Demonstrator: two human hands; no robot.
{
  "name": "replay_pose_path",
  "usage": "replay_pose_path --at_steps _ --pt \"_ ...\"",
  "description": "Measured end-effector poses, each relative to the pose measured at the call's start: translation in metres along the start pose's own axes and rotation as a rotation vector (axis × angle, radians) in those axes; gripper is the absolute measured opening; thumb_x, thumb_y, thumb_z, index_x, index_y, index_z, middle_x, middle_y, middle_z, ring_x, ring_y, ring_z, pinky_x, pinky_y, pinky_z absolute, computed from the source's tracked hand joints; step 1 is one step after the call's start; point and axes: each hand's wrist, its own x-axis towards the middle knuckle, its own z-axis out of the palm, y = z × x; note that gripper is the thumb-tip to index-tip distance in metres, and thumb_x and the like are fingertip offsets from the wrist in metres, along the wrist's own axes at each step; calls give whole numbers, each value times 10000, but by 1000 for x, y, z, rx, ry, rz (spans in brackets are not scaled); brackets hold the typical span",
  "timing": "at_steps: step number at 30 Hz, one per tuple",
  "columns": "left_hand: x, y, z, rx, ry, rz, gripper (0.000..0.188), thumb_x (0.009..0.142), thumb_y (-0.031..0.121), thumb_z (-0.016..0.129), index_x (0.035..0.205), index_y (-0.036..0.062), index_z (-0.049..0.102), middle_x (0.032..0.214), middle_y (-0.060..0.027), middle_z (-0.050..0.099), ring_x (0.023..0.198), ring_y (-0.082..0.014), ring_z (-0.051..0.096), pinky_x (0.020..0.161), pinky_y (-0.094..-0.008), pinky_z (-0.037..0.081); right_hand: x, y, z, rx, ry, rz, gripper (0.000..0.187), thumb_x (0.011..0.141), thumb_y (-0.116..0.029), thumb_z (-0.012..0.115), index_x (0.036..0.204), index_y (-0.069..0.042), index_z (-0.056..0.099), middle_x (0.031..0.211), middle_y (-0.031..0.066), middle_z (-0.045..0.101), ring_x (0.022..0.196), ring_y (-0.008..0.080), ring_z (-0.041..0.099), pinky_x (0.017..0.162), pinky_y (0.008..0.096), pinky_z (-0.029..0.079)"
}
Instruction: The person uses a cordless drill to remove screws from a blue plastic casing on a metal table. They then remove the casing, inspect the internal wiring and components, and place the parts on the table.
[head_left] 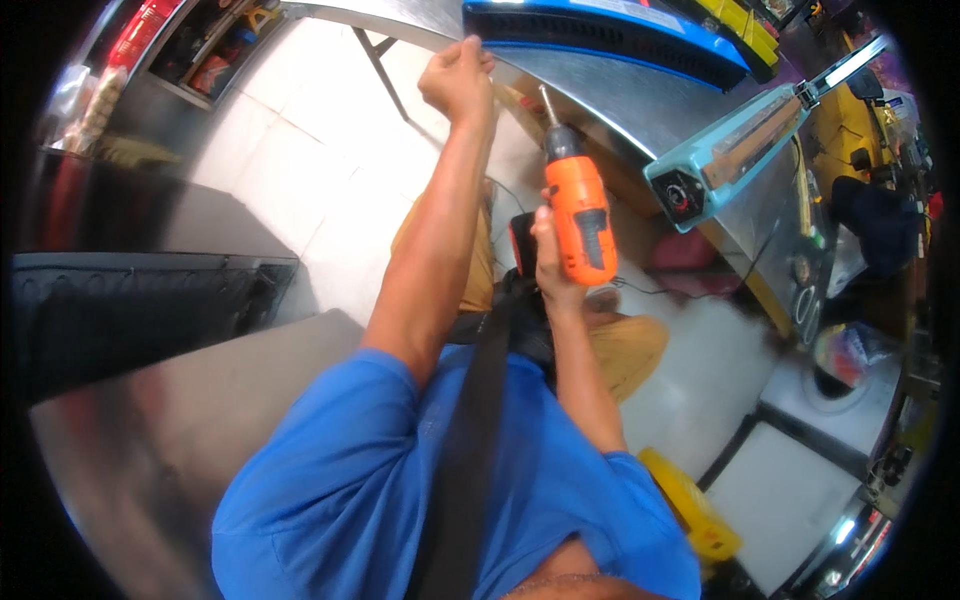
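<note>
My right hand [548,265] is wrapped around the grip of an orange and black cordless drill [580,215]. The drill points away from me toward the metal table, with a long bit [547,104] in its chuck. My left hand [460,82] is raised at the table's edge, its fingers closed in a pinch. Whatever sits between those fingertips is too small to make out. Right beside them is the left end of a long blue casing [610,45] with a black slotted side, resting on the table. I cannot tell whether the fingers touch it.
On the metal table [610,100] a teal long-bodied device [740,155] with a metal arm lies to the right. A dark-fronted cabinet [150,300] stands at left. A yellow plastic object [690,505] is low on the right, near a white panel [785,500]. Thin cables hang below the table.
</note>
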Motion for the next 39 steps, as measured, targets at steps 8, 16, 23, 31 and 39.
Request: replay_pose_path --at_steps 8,16,23,31,39 --pt "13 7 0 169 -142 -78 213 952 98 664 868 -92 617 744 -149 664 624 -196 685 560 -297 601 -11 14 -10 42 55 39 211 919 -63 628 1126 -24 649 785 -17 609 651 44 525 590 217 428" --pt "12 17 3 -83 -144 -367 223 994 98 580 868 -86 567 751 -125 589 592 -204 584 520 -329 532 -17 9 -15 68 36 110 215 923 -86 617 1130 -37 641 752 -27 596 613 38 503 556 211 409" --pt "34 5 -9 -311 -314 -560 208 1053 165 501 908 19 528 799 -58 545 673 -141 540 614 -273 514 -17 12 -12 -5 0 88 242 919 -88 606 1155 -35 626 747 -24 592 597 35 494 539 206 395" --pt "33 7 -13 -420 -384 -686 167 1034 150 523 905 44 541 761 -25 547 680 -125 544 613 -262 498 -9 9 -3 -27 -16 120 253 927 -109 618 1164 -23 624 761 -8 608 619 48 516 559 212 412" --pt "42 6 -33 -516 -549 -820 167 1002 168 595 890 45 575 774 -18 568 689 -117 540 635 -253 494 10 -42 16 115 27 189 249 929 -79 619 1165 1 630 882 31 663 683 69 593 594 227 472"
